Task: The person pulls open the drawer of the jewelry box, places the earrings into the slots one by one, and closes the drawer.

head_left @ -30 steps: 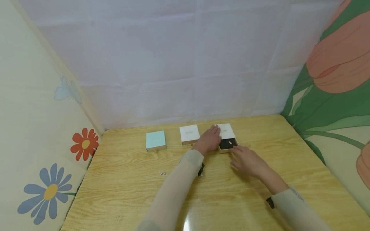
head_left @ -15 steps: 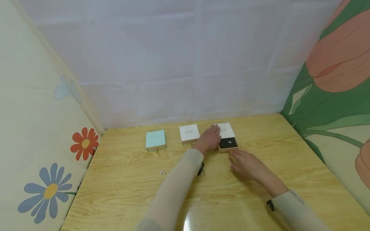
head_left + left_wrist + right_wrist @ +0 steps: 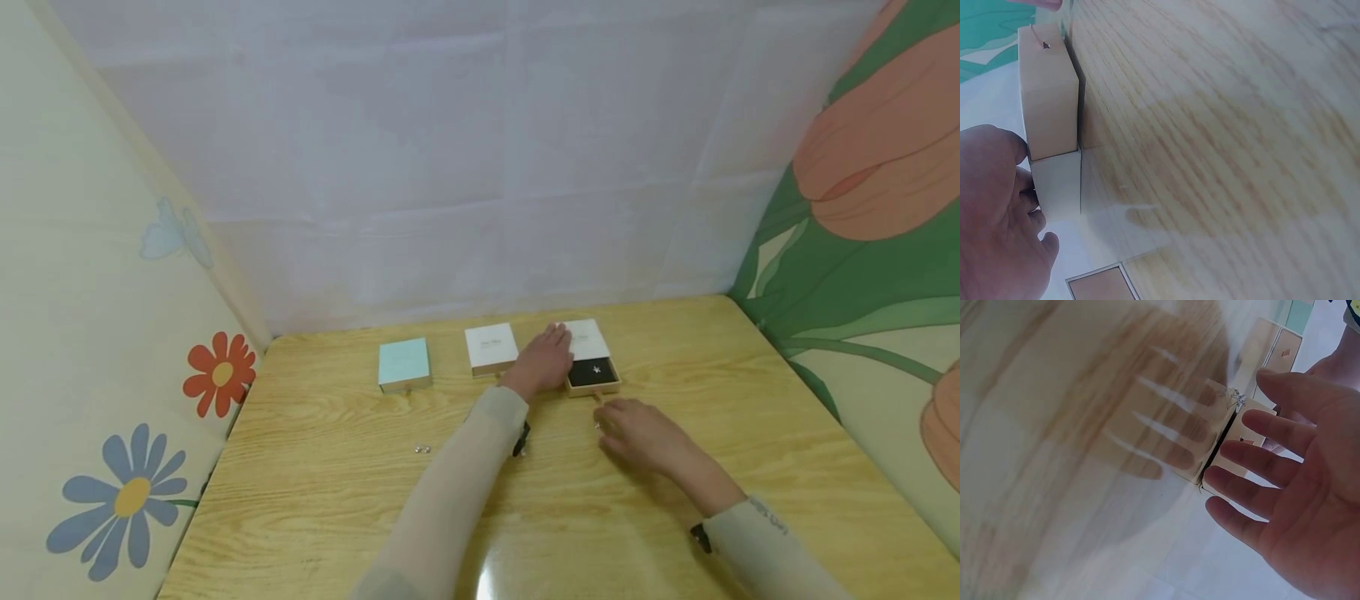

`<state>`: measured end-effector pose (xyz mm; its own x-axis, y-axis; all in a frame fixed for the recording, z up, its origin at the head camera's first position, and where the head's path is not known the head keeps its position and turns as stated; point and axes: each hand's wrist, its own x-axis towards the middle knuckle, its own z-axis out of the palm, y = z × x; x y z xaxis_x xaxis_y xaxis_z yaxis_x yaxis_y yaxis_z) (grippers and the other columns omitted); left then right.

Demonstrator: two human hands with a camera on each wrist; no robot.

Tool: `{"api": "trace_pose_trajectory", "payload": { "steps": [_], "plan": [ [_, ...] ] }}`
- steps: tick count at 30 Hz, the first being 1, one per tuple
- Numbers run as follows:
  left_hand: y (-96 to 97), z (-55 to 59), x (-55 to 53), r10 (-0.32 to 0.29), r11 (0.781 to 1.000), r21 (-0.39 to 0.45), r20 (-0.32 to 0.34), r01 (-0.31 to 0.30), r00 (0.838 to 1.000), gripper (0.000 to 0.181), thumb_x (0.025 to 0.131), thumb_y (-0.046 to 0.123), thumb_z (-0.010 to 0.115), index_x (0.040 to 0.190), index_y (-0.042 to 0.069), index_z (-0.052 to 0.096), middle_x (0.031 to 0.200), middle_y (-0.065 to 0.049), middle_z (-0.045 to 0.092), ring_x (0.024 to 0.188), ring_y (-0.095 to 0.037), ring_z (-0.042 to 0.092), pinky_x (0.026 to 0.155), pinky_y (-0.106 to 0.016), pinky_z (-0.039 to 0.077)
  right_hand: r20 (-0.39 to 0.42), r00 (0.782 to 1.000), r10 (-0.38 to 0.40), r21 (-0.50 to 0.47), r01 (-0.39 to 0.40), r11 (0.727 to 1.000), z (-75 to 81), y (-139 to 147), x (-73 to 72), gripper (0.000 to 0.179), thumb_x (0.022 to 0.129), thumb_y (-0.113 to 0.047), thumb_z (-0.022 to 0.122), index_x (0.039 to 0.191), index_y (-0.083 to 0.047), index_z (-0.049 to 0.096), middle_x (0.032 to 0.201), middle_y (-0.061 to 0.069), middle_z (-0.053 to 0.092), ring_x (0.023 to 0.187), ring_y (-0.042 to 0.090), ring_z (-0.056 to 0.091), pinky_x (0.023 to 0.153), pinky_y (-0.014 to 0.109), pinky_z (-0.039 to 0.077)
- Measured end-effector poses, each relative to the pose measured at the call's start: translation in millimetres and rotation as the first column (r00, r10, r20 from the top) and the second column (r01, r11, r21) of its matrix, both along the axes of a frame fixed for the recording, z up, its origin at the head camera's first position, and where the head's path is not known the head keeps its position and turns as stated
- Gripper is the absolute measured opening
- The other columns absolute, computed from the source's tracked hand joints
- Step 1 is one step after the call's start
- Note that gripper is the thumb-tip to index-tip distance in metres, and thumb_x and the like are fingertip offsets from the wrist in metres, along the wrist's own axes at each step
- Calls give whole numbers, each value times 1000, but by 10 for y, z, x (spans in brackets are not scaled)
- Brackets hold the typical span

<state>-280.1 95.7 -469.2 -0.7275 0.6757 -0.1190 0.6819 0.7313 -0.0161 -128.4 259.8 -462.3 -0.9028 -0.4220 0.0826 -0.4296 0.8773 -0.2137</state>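
A white jewelry box (image 3: 588,338) stands at the back right with its drawer (image 3: 615,386) pulled partway out toward me. Inside the drawer, a small star-shaped piece of jewelry (image 3: 597,369) lies on black lining. My left hand (image 3: 542,360) rests on the left part of the box's white sleeve, fingers extended; the left wrist view shows the fingertips along the sleeve (image 3: 1057,187). My right hand (image 3: 643,435) hovers in front of the drawer, fingers loosely spread in the right wrist view. Beside its fingertips lies a small silver piece of jewelry (image 3: 1237,398) on the table, apart from them.
To the left stand a second white box (image 3: 491,346) and a turquoise box (image 3: 404,363), both with drawers in. A pair of small shiny pieces (image 3: 423,449) lies on the wooden table (image 3: 315,500). Another tiny piece (image 3: 523,454) shows by my left wrist. A cloth-covered wall (image 3: 450,167) rises behind.
My right hand has drawn back from the drawer front toward me, and its fingers have come away from the drawer. The left hand has stayed on the sleeve.
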Motion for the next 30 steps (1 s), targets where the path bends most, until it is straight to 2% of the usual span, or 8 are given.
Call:
{"api": "trace_pose_trajectory", "payload": {
  "steps": [8,15,24,30],
  "plan": [
    [0,-2,3,20,1000,20,13,-20,1000,57,113,33,20,162,5,17,170,-9,13,157,-23,11,127,-33,16,42,999,-13,11,13,1000,16,-24,-7,31,87,-16,77,114,-3,71,116,20,68,102,38,66,87,56,57],
    [-5,11,19,14,1000,20,14,-14,1000,56,113,32,21,162,5,18,170,-10,14,157,-24,11,127,-35,18,59,998,-17,20,16,1000,15,-32,-12,28,86,-16,78,112,-4,73,112,18,69,99,37,66,84,55,58],
    [-6,3,19,33,998,51,33,-35,999,56,113,33,22,162,6,18,170,-8,14,157,-23,11,127,-34,18,20,1000,14,69,-15,998,-18,-34,-48,16,85,-12,79,100,-7,75,95,8,67,85,26,64,74,44,59],
    [-18,21,34,32,997,67,41,-35,999,56,113,32,22,162,5,19,170,-10,14,157,-24,12,127,-35,17,17,1000,3,67,-4,998,-4,-49,-66,8,84,-10,77,91,-9,74,89,4,65,79,22,62,70,40,57]
  ]
}}
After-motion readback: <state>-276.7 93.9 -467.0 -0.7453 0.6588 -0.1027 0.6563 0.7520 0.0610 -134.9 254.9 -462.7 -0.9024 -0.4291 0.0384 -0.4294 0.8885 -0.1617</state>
